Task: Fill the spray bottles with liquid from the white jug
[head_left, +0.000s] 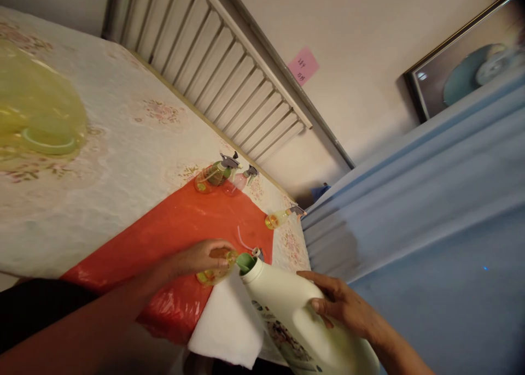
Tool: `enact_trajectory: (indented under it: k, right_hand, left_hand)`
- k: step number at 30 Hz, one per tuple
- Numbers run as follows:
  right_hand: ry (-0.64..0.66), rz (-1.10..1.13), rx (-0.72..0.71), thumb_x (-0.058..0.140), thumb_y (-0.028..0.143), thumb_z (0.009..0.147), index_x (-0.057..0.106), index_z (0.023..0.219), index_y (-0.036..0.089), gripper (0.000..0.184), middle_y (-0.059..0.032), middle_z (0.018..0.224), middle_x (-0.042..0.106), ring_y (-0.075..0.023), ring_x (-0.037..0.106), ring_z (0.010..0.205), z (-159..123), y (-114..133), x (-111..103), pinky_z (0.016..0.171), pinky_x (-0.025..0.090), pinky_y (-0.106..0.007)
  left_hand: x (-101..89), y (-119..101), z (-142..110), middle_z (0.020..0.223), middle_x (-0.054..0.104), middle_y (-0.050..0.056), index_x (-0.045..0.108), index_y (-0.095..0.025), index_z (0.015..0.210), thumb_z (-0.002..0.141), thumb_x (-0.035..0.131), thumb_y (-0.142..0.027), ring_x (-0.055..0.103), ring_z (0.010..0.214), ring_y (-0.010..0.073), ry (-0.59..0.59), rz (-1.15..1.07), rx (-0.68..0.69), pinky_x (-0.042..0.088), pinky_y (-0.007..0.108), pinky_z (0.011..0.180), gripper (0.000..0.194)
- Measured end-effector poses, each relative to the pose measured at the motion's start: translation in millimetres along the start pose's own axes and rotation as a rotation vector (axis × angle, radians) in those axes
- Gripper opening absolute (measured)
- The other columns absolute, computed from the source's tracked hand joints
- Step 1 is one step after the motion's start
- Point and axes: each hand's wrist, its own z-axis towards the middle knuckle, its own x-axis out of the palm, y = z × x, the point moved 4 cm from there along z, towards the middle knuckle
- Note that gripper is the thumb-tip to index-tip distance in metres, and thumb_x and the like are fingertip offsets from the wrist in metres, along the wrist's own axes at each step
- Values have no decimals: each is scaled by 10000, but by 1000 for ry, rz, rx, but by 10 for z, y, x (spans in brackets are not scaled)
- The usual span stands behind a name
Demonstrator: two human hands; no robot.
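Observation:
My left hand [211, 255] is closed around a small clear yellow bottle [213, 276]. My right hand [338, 304] is wrapped about the handle of a large pale detergent jug [283, 293]. The jug is tilted, and its open mouth with a green spout [246, 262] is right at the small bottle's neck; I cannot tell whether they touch. Just beyond the jug's mouth lies a loose spray head [257, 252] with a thin tube. Below both hands is a folded white cloth [229, 323]. A red plastic sheet [176, 227] spreads under the small bottle.
Spray bottles stand farther back: an orange-tinted one [207, 178], a pinkish one [238, 183] and a yellow one [279, 218]. A translucent yellow bag [45, 107] sits on the flowered tablecloth [127, 151] at left. A radiator [213, 63] borders the table; a blue curtain [410, 200] hangs at right.

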Motion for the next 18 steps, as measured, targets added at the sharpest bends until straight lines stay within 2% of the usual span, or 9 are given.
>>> enact_trajectory:
  k: [12, 15, 18]
  right_hand:
    - [-17, 105, -87, 688, 534, 772, 557, 1287, 199, 628, -3, 815, 570, -79, 411, 552, 115, -157, 83, 468, 361, -196]
    - [-59, 99, -99, 717, 523, 730, 565, 1263, 192, 646, -11, 840, 577, -90, 427, 568, 177, -123, 58, 448, 366, -191]
    - [-153, 33, -80, 742, 428, 685, 595, 1204, 179, 594, -16, 853, 599, -98, 450, 574, 253, -34, -10, 431, 359, -189]
  left_hand:
    - [13, -10, -3, 1120, 696, 20, 627, -220, 1121, 777, 634, -416, 624, 1067, 252, -4, -37, 5, 494, 309, 892, 396]
    - [7, -16, -10, 1135, 693, 33, 628, -213, 1137, 778, 637, -411, 622, 1075, 261, -14, -25, 17, 490, 309, 892, 411]
    - [0, -27, -23, 1179, 675, 50, 623, -208, 1154, 786, 628, -383, 604, 1115, 266, -25, -5, 47, 468, 323, 944, 407]
